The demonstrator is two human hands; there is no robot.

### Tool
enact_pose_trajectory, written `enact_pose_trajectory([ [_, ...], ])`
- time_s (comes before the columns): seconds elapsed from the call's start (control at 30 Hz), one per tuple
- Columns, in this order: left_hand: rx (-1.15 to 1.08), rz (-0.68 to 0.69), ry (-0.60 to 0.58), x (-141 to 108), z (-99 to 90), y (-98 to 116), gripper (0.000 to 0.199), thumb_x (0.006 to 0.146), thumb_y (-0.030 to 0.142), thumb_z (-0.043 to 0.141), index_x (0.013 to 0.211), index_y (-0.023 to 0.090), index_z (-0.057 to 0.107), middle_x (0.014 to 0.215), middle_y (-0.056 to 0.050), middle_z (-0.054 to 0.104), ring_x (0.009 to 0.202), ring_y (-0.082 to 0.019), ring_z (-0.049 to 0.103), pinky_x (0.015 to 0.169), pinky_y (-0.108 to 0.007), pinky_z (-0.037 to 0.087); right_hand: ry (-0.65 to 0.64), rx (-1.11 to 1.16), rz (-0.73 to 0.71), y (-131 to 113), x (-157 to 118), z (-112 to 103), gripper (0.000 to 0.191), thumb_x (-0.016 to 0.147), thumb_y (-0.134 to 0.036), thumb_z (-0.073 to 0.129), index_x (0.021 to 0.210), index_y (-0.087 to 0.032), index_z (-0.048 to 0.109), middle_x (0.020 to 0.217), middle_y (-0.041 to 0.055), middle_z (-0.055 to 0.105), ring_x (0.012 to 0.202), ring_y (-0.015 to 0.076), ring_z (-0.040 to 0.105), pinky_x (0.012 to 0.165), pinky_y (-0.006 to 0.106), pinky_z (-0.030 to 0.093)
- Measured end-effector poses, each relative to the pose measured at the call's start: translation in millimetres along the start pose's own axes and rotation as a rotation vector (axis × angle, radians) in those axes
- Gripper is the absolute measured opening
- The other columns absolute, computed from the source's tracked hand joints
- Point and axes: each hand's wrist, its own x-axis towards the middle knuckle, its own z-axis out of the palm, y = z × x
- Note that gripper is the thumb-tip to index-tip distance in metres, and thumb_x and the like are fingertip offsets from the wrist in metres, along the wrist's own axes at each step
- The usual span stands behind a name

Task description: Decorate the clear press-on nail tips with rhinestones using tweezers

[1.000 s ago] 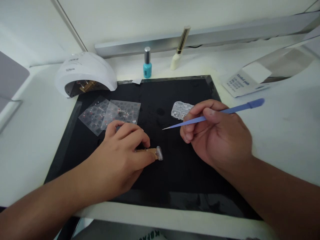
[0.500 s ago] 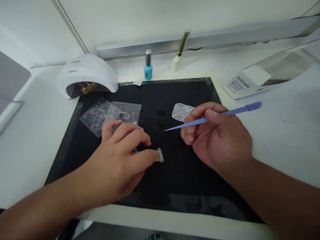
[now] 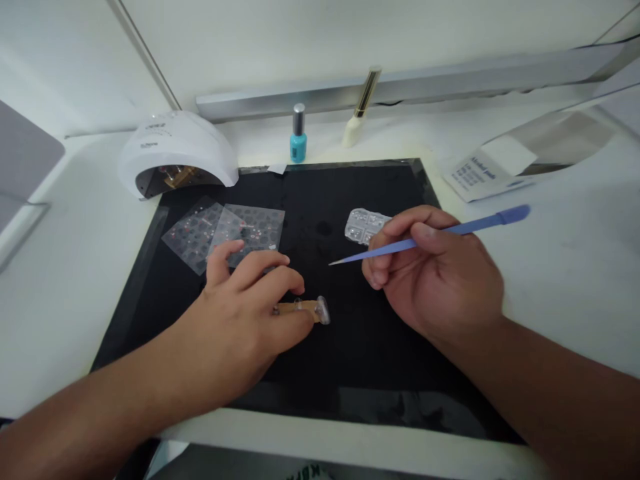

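My left hand (image 3: 250, 307) is low over a black mat (image 3: 360, 367), thumb and curled fingers around a narrow tan strip (image 3: 306, 308) with a clear rounded piece (image 3: 323, 311) on its right end. The thumb lies along the strip's near side; part of the strip is hidden under the fingers. Held pen-like in my right hand (image 3: 440, 267) are blue tweezers (image 3: 395, 247), the pale pointed tip to the left above the mat. Behind those fingers lies a clear blister sheet (image 3: 361, 225), partly covered. Two overlapping transparent sticker sheets (image 3: 193, 233) lie beyond my left hand.
A white nail lamp (image 3: 180, 147) stands at the back left. Along the back are a turquoise polish bottle (image 3: 298, 145) and a cream bottle with a gold cap (image 3: 354, 130). An opened alcohol pad box (image 3: 493, 170) is at the right.
My left thumb has shifted down and left, exposing more of the tan strip. My right hand keeps the tweezers almost where they were. The view has shifted slightly.
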Motion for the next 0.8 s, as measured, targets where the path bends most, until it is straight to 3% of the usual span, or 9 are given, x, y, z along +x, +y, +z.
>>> enact_pose_trajectory([
  [0.17, -0.084, -0.067, 0.012, -8, -13.5, -16, 0.031, 0.089, 0.016, 0.062, 0.114, 0.033, 0.066, 0.113, -0.003, 0.066, 0.118, -0.029, 0.057, 0.104, -0.059, 0.029, 0.016, 0.005, -0.024, -1, 1, 0, 0.013, 0.08, -0.029, 0.067, 0.067, -0.026, 0.071, 0.051, -0.0004, 0.057, 0.039, 0.0163, 0.051, 0.037, 0.031, 0.038],
  [0.27, -0.11, -0.252, 0.268, -12, -23.1, -36, 0.019, 0.089, 0.019, 0.064, 0.106, 0.027, 0.066, 0.108, -0.004, 0.065, 0.107, -0.026, 0.061, 0.095, -0.05, 0.045, 0.037, 0.011, -0.013, -1, 1, -1, 0.013, 0.078, -0.028, 0.067, 0.066, -0.026, 0.071, 0.055, 0.0007, 0.058, 0.043, 0.0166, 0.052, 0.038, 0.03, 0.038],
  [0.37, -0.085, -0.341, 0.435, -10, -24.0, -56, 0.014, 0.09, 0.019, 0.061, 0.102, 0.024, 0.064, 0.1, -0.003, 0.066, 0.094, -0.021, 0.063, 0.085, -0.041, 0.05, 0.035, -0.004, 0.002, 0, 0, -2, 0.015, 0.08, -0.028, 0.065, 0.067, -0.026, 0.071, 0.057, 0.0014, 0.059, 0.043, 0.0163, 0.051, 0.039, 0.031, 0.039],
  [0.5, -0.054, -0.385, 0.389, -4, -14.7, -73, 0.013, 0.089, 0.021, 0.058, 0.1, 0.022, 0.065, 0.095, -0.002, 0.068, 0.092, -0.021, 0.064, 0.083, -0.038, 0.052, -0.002, -0.029, -0.006, 2, 0, -3, 0.018, 0.085, -0.031, 0.062, 0.071, -0.024, 0.07, 0.055, 0.0013, 0.059, 0.046, 0.0167, 0.053, 0.043, 0.031, 0.043],
  [0.67, -0.055, -0.52, 0.21, -4, -3.2, -83, 0.027, 0.088, 0.031, 0.057, 0.111, 0.019, 0.066, 0.105, -0.008, 0.067, 0.102, -0.028, 0.06, 0.086, -0.045, 0.051, 0.001, -0.03, -0.026, 3, -1, -1, 0.017, 0.087, -0.032, 0.063, 0.074, -0.021, 0.067, 0.061, 0.0005, 0.061, 0.05, 0.015, 0.055, 0.047, 0.031, 0.048],
  [0.8, -0.048, -0.539, 0.192, -4, -0.9, -84, 0.027, 0.091, 0.034, 0.054, 0.11, 0.018, 0.066, 0.108, -0.008, 0.067, 0.106, -0.026, 0.06, 0.091, -0.044, 0.05, -0.006, -0.025, -0.032, 5, -2, -1, 0.017, 0.088, -0.035, 0.063, 0.08, -0.021, 0.066, 0.065, -0.0009, 0.063, 0.05, 0.013, 0.056, 0.049, 0.029, 0.051],
])
